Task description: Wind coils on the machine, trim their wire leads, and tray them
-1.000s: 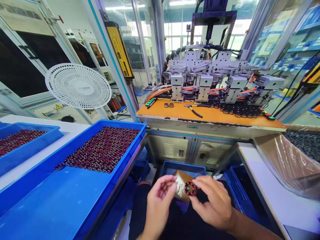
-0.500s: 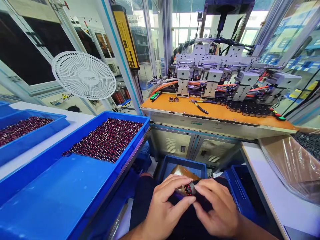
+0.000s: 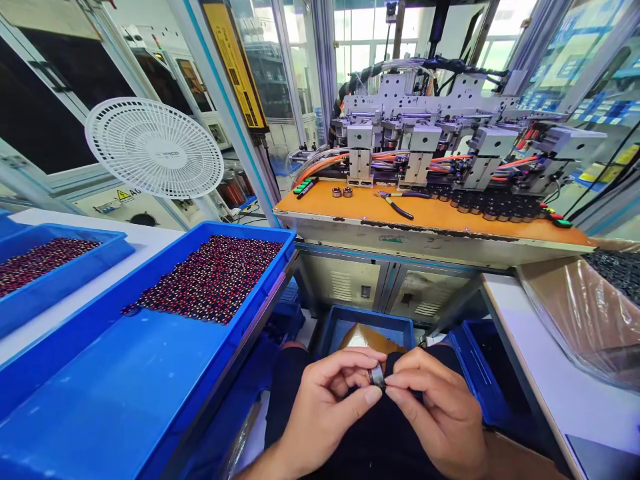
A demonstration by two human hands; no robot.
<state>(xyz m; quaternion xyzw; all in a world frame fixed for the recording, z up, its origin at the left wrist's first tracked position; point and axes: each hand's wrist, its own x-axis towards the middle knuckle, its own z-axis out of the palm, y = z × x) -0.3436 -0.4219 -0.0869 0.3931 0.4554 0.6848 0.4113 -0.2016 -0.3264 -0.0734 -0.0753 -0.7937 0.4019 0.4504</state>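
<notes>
A small motor stator [image 3: 377, 375], a short ring with a grey metal side, is held above my lap. The fingers and thumb of my left hand [image 3: 333, 400] are closed around it from the left. From the other side, the fingertips and thumb of my right hand [image 3: 437, 407] pinch at its right edge. Whether the right fingertips also hold a wire or other small bit cannot be made out. The stator's patterned end face is mostly turned out of sight.
Left of me, a blue tray [image 3: 100, 393] holds rows of red-and-black stators [image 3: 205, 280]. Ahead, an orange bench [image 3: 370, 205] carries pliers [image 3: 397, 203], two stators [image 3: 343, 192] and a multi-head machine [image 3: 420, 137]. A blue bin [image 3: 327, 327] sits below; a plastic-lined box [image 3: 580, 327] stands right.
The stator has turned in my fingers: its red-and-black face showed before, now its grey side does. My right fingertips have closed in to a pinch. The view has shifted slightly.
</notes>
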